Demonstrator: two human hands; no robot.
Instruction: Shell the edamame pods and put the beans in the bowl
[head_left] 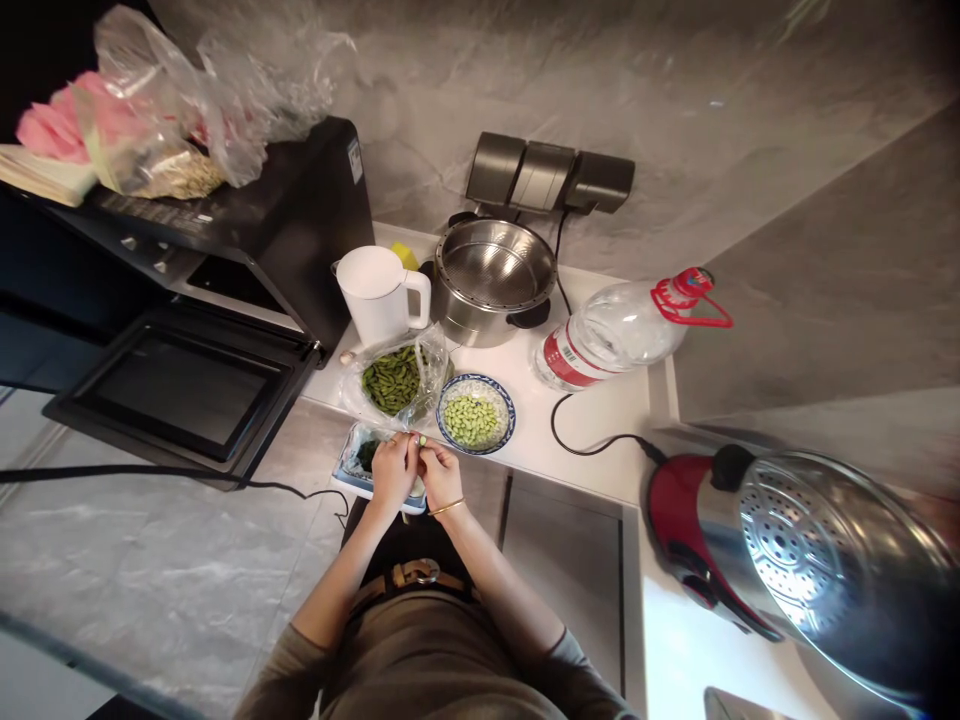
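My left hand (393, 468) and my right hand (441, 474) meet at the counter's front edge, fingers pinched together on a green edamame pod (421, 441). Under the hands lies a blue-rimmed tray (349, 463) with dark pod shells in it. Just beyond, a blue-patterned bowl (477, 415) holds shelled pale green beans. To its left a clear plastic bag (393, 381) holds several whole green pods. A gold bangle circles my right wrist.
A white jug (379, 292) and a steel pot (493, 277) stand behind the bag. A large water bottle (619, 330) lies on its side at right. A black oven (195, 330) with its door down sits left. A red-and-steel appliance (795, 545) fills the lower right; a black cord (592, 445) crosses the counter.
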